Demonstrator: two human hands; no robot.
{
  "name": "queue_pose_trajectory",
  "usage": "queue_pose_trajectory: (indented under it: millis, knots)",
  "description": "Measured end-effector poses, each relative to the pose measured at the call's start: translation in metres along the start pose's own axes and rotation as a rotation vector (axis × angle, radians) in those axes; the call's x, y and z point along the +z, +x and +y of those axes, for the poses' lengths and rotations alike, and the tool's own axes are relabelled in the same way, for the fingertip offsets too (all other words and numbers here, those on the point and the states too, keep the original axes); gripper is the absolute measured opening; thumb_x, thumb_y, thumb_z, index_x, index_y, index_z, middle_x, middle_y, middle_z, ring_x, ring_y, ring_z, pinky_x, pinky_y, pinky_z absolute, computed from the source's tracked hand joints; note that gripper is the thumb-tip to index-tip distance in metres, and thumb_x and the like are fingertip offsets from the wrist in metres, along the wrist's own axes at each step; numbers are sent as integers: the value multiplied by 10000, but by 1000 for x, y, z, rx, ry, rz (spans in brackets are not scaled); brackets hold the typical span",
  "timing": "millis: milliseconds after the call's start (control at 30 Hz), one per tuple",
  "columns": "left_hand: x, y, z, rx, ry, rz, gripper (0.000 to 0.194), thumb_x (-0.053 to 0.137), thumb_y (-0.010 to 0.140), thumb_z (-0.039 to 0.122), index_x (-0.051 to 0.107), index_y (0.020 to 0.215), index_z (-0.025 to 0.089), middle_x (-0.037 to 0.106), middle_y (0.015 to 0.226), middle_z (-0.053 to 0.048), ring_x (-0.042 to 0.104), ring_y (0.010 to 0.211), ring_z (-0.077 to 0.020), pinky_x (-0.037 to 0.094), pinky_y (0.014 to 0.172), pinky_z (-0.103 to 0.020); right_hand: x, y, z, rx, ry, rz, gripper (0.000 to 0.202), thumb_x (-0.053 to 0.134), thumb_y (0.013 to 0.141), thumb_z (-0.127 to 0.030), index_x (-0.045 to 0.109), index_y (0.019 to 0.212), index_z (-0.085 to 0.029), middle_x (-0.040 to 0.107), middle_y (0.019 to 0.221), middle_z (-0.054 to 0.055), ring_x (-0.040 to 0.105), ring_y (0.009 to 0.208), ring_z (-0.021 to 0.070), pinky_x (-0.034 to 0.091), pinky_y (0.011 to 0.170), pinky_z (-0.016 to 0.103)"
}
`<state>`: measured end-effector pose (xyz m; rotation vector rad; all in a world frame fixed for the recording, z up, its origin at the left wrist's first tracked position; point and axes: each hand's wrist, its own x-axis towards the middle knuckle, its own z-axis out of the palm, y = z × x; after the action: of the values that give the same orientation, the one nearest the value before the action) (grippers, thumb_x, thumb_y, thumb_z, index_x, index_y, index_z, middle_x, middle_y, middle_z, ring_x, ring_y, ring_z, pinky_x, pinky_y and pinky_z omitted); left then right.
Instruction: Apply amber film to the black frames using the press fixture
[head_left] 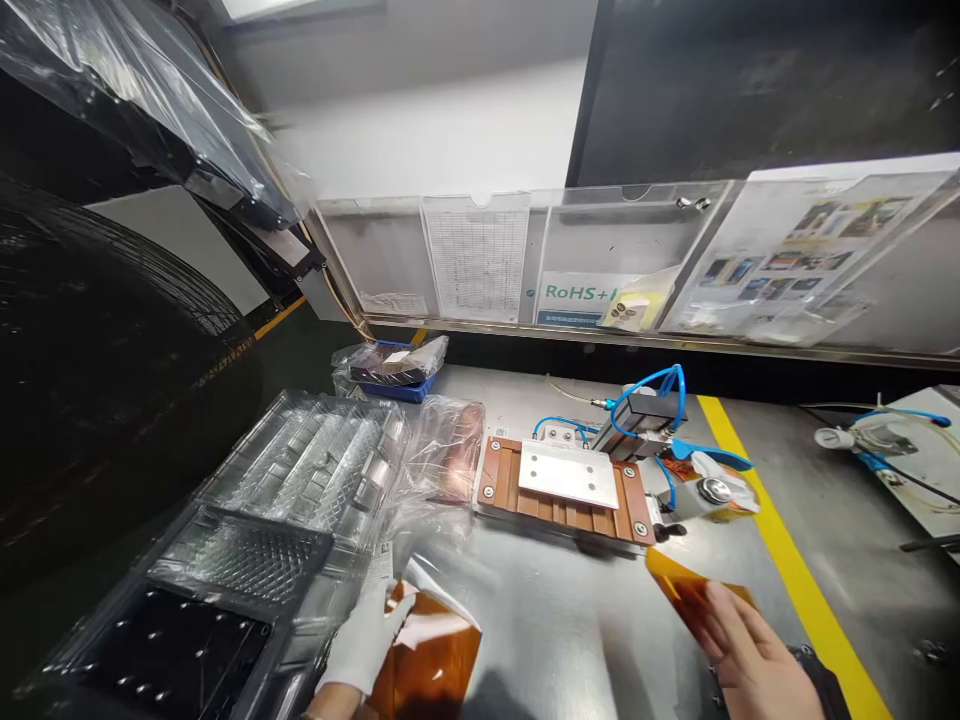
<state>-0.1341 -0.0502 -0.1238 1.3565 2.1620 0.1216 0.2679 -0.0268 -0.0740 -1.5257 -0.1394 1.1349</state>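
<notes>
Right hand: your bare right hand [757, 655] pinches the near end of an amber sheet [679, 588], fingers laid on its face; sheet hangs tilted, off to the right of the brown fixture's near corner.
Left hand: your gloved left hand [367, 640] has fingers on the upper left edge of a second amber sheet [442, 655]; can't tell if the thumb closes underneath.
White edge: a pale curved strip [442, 592] shows along that second sheet's far side; can't tell if it's liner or glare.
Handling: film looks thin and glossy, likely to crease or mark; better to hold by the edges, pinch lightly, keep bare fingertips off the face.
Clearance: keep the right sheet's far corner from catching the black knob [670, 531] near it.
Fixture: brown fixture [510, 478] sits beyond and between your hands, silver plate [566, 475] across its top.
Air lines: blue hoses [681, 400] loop behind and right of it; worth keeping sleeves clear.
Left side: bagged copper-coloured pieces [461, 460] beside the fixture, then clear trays [300, 465], blue bin [405, 390] behind.
Right side: yellow tape [784, 545] on the metal bench.
</notes>
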Motion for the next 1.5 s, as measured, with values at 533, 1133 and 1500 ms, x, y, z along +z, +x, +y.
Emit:
queue_pose_trajectory:
  millis: [533, 1133, 1500]
  knots:
    - [-20, -19, 187, 505, -312, -467, 166, 603, 745, 278, 747, 720, 201, 711, 716, 7, 618, 712, -141, 431, 670, -236, 61, -9, 1, 155, -634, -985, 448, 687, 723, -566, 663, 958, -185, 711, 839, 51, 668, 809, 196, 491, 726, 302]
    - [1, 76, 220, 220, -604, -424, 231, 545, 777, 407, 489, 693, 200, 440, 517, 84, 392, 458, -86, 318, 494, -238, 53, 97, -3, 168, -471, -407, 462, 720, 639, -602, 514, 627, -188, 453, 527, -68, 374, 510, 62, 298, 459, 173]
    - [18, 118, 227, 252, -494, -356, 243, 488, 770, 386, 385, 625, 220, 375, 506, 93, 401, 498, -107, 326, 570, -268, 89, 140, -22, 211, -709, -458, 395, 596, 754, -510, 364, 610, -225, 375, 387, -105, 215, 341, 28, 114, 406, 211]
